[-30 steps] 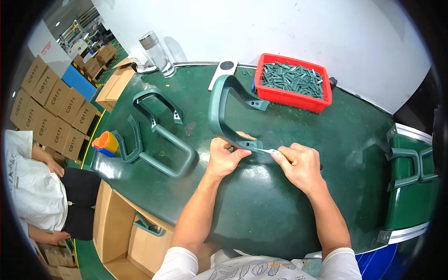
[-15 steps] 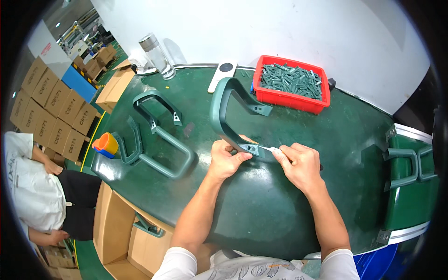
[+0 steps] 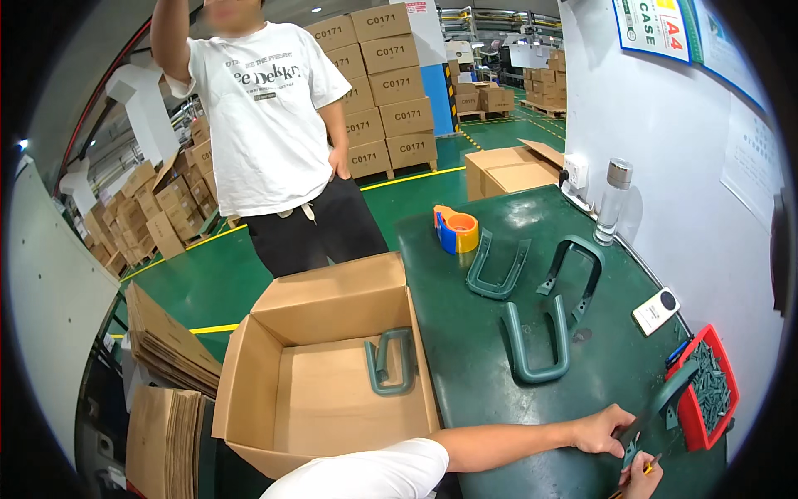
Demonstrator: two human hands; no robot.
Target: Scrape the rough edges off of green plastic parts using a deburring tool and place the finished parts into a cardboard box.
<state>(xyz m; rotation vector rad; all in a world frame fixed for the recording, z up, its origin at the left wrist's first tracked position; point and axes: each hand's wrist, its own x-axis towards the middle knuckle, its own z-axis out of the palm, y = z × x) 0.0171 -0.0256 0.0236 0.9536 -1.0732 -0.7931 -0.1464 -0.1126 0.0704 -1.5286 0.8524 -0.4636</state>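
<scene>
My left hand (image 3: 605, 430) is closed around one end of a green U-shaped handle (image 3: 680, 384), at the table's right side. Close against that end, my right hand (image 3: 640, 479) grips a small tool (image 3: 648, 468) with a yellow part; its kind is hard to make out. The lower edge of the view cuts off part of my right hand. On the green table (image 3: 465, 391) lie three more such handles: one upright U (image 3: 539, 373), one arched (image 3: 588, 249) and one near the tape dispenser (image 3: 490, 289).
An open cardboard box (image 3: 291, 399) beside the table holds green handles (image 3: 391, 387). A red bin (image 3: 720, 420) of small green pieces stands at right. Further back are a tape dispenser (image 3: 457, 231), a glass bottle (image 3: 613, 204) and a white device (image 3: 657, 311). A person (image 3: 266, 125) stands beyond the box.
The view has swung left, bringing the box and the standing person fully in. My hands now appear at the lower right, still on the handle and tool. The person has raised an arm.
</scene>
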